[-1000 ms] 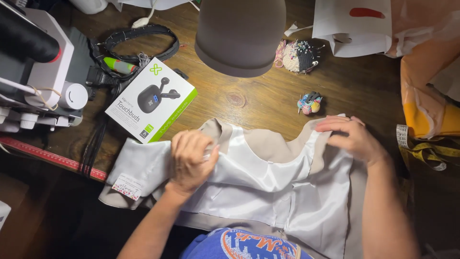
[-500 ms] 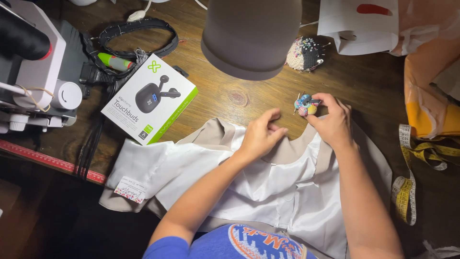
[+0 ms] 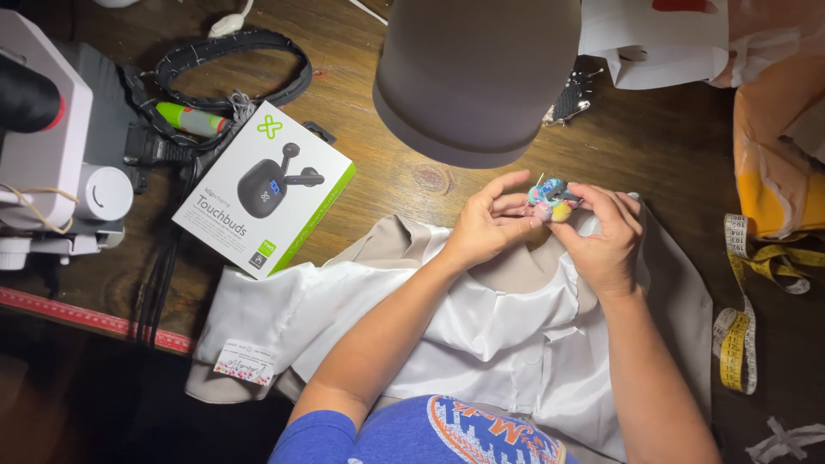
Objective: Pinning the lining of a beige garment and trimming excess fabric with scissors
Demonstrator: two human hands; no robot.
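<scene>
Garment [image 3: 481, 335]: nearest, below the grip; glossy white lining on beige cloth, smooth, spread flat on the table.
Left hand [image 3: 485, 228]: fingertips closed on the pincushion's left side.
Right hand [image 3: 606, 241]: fingers pinched on the pincushion's right side and underside.
Pincushion [image 3: 548, 199]: small, rounded, soft, patterned blue, pink and yellow; held between both hands above the collar; long axis runs roughly left to right; a thin pin points up-left from its top.
Table [image 3: 662, 146]: dark, grained wood.
Tape [image 3: 739, 335]: yellow, limp, right of the grip.
Box [image 3: 262, 189]: white and green card, left of the grip.
Lamp [image 3: 477, 77]: grey, round shade, just beyond the grip.
</scene>
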